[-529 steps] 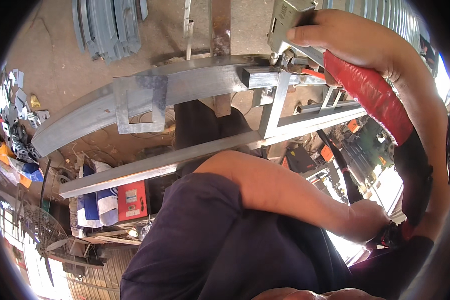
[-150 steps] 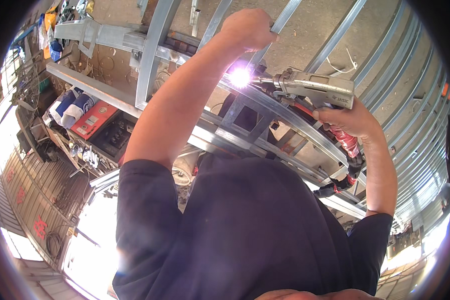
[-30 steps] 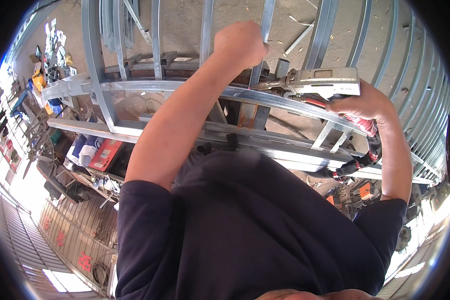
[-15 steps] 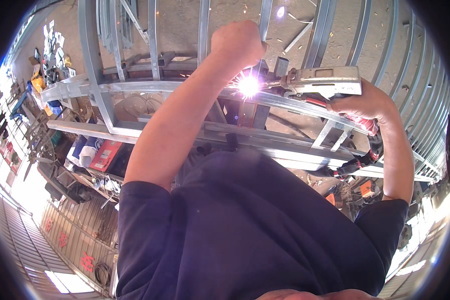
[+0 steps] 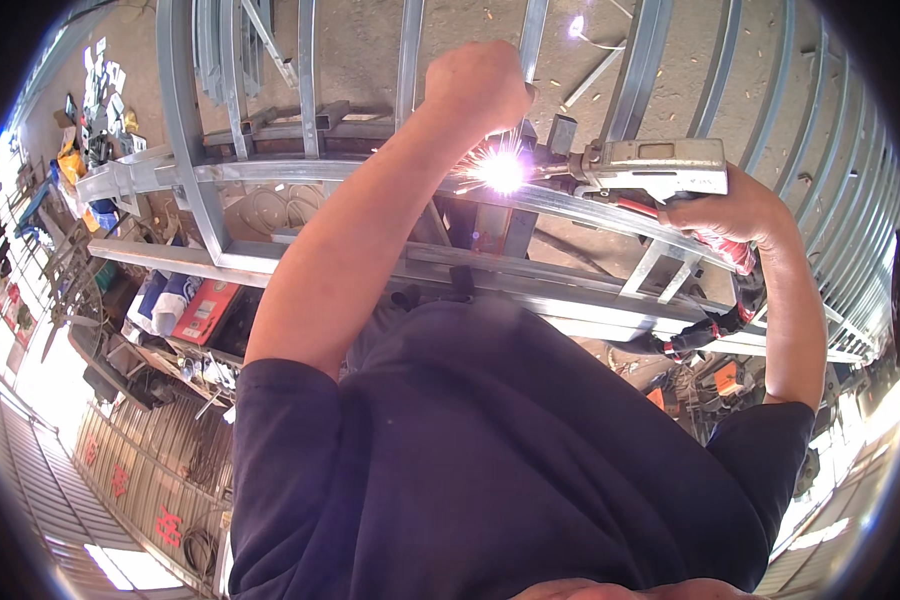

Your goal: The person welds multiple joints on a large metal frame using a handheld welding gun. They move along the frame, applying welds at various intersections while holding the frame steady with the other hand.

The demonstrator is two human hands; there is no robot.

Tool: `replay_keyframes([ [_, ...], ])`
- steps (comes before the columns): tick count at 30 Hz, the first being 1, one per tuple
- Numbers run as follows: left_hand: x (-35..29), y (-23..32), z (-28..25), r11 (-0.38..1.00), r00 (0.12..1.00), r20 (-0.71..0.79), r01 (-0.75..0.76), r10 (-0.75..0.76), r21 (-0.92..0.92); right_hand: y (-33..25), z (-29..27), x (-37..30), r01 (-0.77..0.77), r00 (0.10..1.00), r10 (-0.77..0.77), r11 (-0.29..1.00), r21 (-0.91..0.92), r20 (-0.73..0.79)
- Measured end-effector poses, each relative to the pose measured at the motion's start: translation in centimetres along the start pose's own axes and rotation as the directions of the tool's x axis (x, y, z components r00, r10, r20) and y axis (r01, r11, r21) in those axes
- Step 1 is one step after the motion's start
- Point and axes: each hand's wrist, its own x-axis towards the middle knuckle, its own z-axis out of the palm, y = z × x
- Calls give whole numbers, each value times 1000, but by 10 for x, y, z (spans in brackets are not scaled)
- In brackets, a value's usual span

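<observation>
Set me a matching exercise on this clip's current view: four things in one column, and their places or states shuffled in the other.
Things
1. Left hand
2. Right hand
3. Bright sparking flare
4. Red box

Places or states
A. Beside a blue-and-white bundle, to the left of the person's body
B. Gripping the welding gun
C. Closed on a metal bar
D. At the welding gun's tip

Pairs: 1-C, 2-B, 3-D, 4-A
</observation>
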Motion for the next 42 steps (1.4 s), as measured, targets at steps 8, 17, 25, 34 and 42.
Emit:
replay_keyframes([
  [8, 6, -5, 2, 1000, 1000, 0, -8, 8, 11, -1, 7, -9, -7, 999, 6, 1000, -15, -49],
  [17, 7, -4, -5, 995, 995, 34, -99, 98, 26, 19, 13, -85, -61, 957, 89, 992, 109, -275],
  [25, 13, -5, 2, 986, 990, -1, -139, 140, 96, 24, 6, -153, -200, 886, 221, 975, 94, -407],
  [34, 7, -3, 1, 991, 998, -17, -61, 64, 115, 48, -33, -111, -113, 897, 10, 972, -208, -442],
  [42, -26, 58, 38, 976, 795, -573, -108, 199, 189, 69, -45, -80, 203, 963, -213, 976, -73, -164],
])
